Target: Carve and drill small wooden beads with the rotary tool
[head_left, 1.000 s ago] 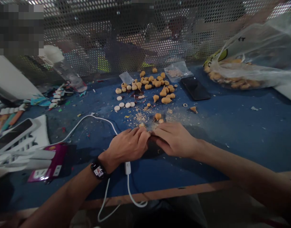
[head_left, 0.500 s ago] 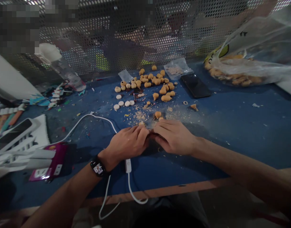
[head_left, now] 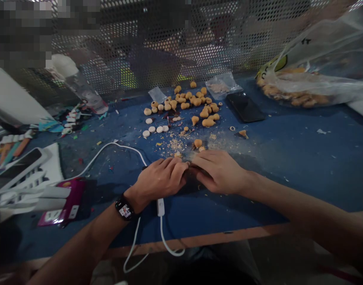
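1. Hands: The left hand and the right hand meet low over the blue, debris-flecked tabletop. Both have fingers curled closed and appear to pinch a small, dark reddish-brown piece.
2. Location: The piece lies between the two sets of fingertips, near a rounded tan shell beyond them. Fingers hide most of it; from where I stand, I cannot tell whether it touches the tabletop.
3. Handling, piece: Judged light by its smallness. Stiffness and slipperiness cannot be confirmed. Its ends seem the sound hold, one per hand.
4. Handling, shells: The gourd-shaped tan shells farther back, a few with dark round openings, are judged light, stiff and possibly brittle; likely to roll. Best held lightly at the narrow waist.
5. Surroundings: Pale tan crumbs and flat white discs lie beyond the hands.
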Demonstrator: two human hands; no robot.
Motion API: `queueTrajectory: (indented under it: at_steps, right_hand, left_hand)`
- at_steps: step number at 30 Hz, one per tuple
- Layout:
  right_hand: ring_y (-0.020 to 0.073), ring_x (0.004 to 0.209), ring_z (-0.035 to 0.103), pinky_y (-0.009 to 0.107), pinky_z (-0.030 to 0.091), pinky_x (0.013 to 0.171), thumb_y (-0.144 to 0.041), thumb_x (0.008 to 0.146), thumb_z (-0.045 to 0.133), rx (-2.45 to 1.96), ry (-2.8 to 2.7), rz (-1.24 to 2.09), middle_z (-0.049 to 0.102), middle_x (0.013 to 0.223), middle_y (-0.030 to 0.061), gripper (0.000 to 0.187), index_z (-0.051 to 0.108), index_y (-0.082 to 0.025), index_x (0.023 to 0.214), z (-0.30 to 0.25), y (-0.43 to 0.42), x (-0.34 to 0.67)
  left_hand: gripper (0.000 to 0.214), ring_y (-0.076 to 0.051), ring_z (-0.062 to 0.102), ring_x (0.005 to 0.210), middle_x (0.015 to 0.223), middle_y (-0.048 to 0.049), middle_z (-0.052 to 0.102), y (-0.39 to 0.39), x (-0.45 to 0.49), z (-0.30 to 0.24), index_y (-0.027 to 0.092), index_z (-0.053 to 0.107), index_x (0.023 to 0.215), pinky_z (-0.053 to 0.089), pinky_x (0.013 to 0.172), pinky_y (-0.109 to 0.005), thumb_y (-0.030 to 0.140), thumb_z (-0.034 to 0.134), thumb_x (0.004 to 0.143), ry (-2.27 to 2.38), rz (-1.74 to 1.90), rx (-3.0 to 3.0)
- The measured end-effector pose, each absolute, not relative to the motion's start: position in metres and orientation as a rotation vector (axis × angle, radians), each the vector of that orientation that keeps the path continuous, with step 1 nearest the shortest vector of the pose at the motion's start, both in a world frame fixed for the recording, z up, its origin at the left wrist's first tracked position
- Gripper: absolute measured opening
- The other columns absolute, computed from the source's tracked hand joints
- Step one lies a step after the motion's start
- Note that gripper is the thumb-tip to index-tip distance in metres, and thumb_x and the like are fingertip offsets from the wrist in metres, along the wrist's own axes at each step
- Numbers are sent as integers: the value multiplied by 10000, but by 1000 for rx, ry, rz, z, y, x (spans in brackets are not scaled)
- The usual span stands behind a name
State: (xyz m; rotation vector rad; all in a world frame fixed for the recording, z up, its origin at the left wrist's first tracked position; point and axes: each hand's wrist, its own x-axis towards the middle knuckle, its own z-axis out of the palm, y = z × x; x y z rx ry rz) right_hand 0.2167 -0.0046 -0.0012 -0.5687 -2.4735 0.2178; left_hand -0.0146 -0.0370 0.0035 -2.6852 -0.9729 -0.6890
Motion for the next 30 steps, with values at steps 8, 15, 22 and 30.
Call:
queueTrajectory:
  at_steps: [8,15,22,30]
  right_hand:
    - [174,681,560,298,384,627,-198,1021,509,-622,-2418,322,661,749,44,197,572,-203,834,-4,-3,214]
    - [173,701,577,288,403,630,-172,1012,529,-585,-2388,375,660,766,45,168,574,-202,853,-1,-4,214]
    - [181,724,591,295,432,643,-164,1012,519,-558,-2399,330,664,791,53,145,583,-199,887,-1,-3,215]
    - [183,704,593,314,463,644,-269,1040,554,-552,-2380,215,672,782,60,177,604,-178,896,0,-4,215]
  left_hand:
    - [87,-215,755,782,898,-90,752,-36,-16,3,187,583,999,609,633,-313,206,499,1013,-883,-667,-2589]
    - [72,-222,753,801,894,-89,740,-35,-17,1,179,583,1022,617,645,-316,179,514,1000,-849,-703,-2637]
    - [42,-198,724,730,815,-46,701,-33,-15,3,169,550,1001,571,589,-288,138,527,988,-807,-606,-2626]
    - [76,-182,746,732,815,-34,733,-32,-13,3,173,532,1008,579,567,-278,171,461,1036,-831,-638,-2569]
